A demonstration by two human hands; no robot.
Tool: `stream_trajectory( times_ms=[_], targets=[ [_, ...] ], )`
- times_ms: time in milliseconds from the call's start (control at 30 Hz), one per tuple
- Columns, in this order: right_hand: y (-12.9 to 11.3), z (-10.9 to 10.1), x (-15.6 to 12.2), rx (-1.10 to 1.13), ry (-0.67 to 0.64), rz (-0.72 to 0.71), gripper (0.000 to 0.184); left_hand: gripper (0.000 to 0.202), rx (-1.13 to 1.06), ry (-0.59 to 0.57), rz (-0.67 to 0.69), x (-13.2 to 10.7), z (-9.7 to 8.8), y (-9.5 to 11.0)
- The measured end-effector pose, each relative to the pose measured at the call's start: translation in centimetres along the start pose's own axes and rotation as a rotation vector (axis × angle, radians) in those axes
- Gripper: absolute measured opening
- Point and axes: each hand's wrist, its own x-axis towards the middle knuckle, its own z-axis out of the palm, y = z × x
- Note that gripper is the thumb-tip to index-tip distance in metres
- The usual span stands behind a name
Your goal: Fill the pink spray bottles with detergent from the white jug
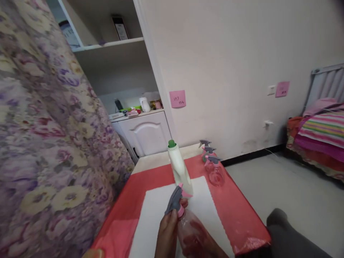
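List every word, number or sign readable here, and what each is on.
"293": left pink note; its second line is unclear.
Right pink note: too blurred.
Shelf box: label too small.
Clock: numerals too blurred.
White bottle, held spray bottle: no text visible.

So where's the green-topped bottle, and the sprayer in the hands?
Green-topped bottle [177, 166]: head view, on its pale side.
Held sprayer [188, 223]: head view, on its clear body.

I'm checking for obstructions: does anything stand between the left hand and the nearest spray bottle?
Nothing visible does: the left hand grips the nearest spray bottle at its neck. The pale bottle stands beyond, not between them.
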Motion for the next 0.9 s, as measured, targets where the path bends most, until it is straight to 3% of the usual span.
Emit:
stream_trajectory(
  times_ms=[100,267,500,733,900],
  targets=[
    [0.3,0.0,0.0,0.008,0.009,-0.003,0.046,0.038,-0.025,0.003,0.054,-0.5,0.3,0.5],
    [1.0,-0.1,0.0,0.071,0.089,-0.042,0.079,0.032,-0.007,0.122,0.039,-0.8,1.0,0.8],
    [1.6,-0.1,-0.2,0.153,0.087,0.038,0.076,0.042,-0.078,0.027,0.035,-1.6,0.8,1.3],
    [2.7,-0.1,1.1,-0.087,0.258,-0.258,0.083,0.04,-0.098,0.108,0.012,-1.5,0.7,0.7],
    [3.1,-0.2,1.3,-0.118,0.328,-0.311,0.086,0.041,-0.067,0.069,0.026,-1.5,1.0,1.1]
  ],
)
